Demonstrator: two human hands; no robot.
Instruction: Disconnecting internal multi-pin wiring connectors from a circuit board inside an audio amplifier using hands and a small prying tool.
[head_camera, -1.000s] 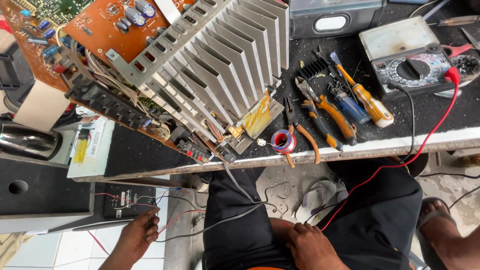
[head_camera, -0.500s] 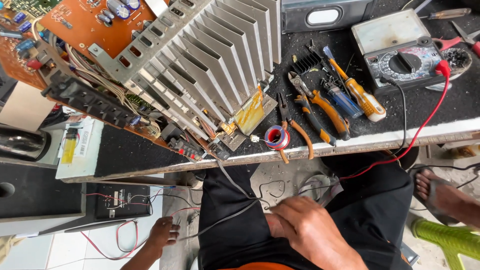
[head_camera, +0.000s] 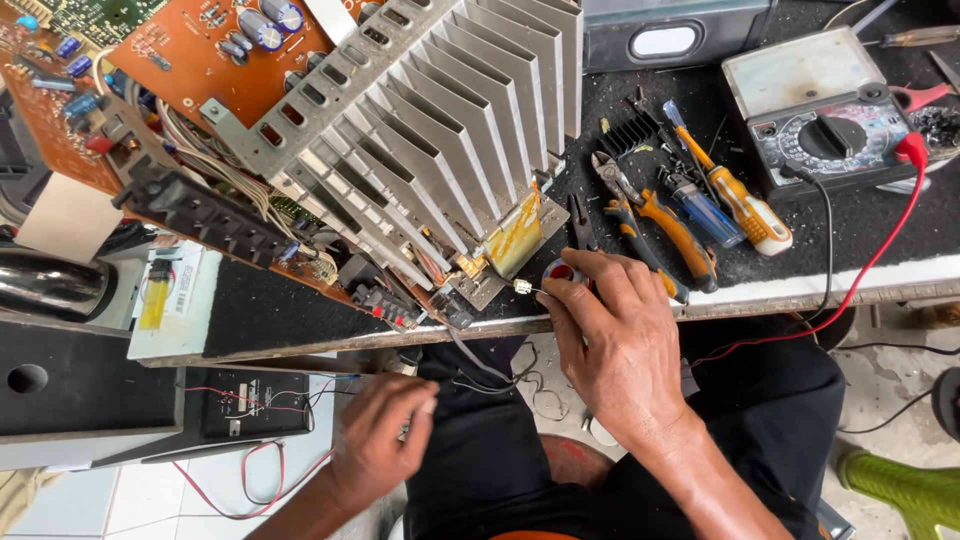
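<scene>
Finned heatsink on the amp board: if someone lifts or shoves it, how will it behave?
The finned heatsink looks like rigid metal, probably heavy for its size. It appears fixed to the orange circuit board, so both would likely move as one stiff piece. Wire bundles at its lower side may tug or snag. The right hand rests at the bench edge beside it.

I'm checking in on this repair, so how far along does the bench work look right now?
Done: the orange circuit board with its finned heatsink lies opened on the bench. In hand: the right hand pinches a small connector at the heatsink's edge, while the left hand holds wires below the bench. Left: the pliers and multimeter lie untouched.
</scene>
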